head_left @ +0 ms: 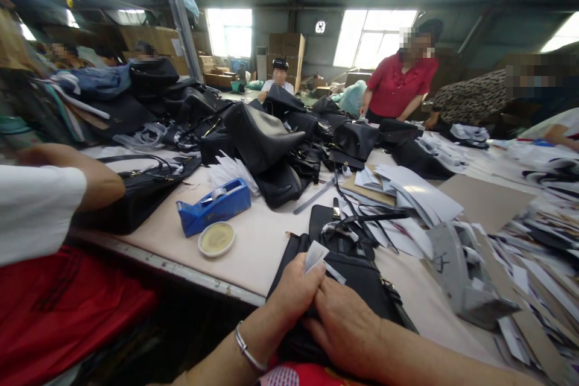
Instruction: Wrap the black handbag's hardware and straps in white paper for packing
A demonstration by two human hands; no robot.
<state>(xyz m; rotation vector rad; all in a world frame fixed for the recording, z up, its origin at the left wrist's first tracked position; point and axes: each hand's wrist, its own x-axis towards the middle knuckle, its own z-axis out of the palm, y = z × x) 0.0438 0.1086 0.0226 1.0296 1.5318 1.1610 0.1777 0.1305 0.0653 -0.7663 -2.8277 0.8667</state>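
A black handbag [371, 286] lies at the table's front edge, right under both hands. My left hand [292, 289], with a bracelet on its wrist, is closed with a small white slip [315, 255] sticking up at its thumb. My right hand [346, 319] presses against the left one, its fingers curled over the bag. What those fingers hold, if anything, is hidden. A second white strip [335, 272] shows just past the right hand's knuckles. The bag's strap [384, 216] and a black flap with a metal clasp [322, 217] lie beyond the hands.
Left of the bag are a blue tape dispenser [215, 206] and a round dish of yellowish paste [216, 239]. A grey dispenser [468, 271] and paper sheets [414, 193] lie right. Black bags [262, 132] are heaped behind. A co-worker's arm [97, 178] reaches in from the left.
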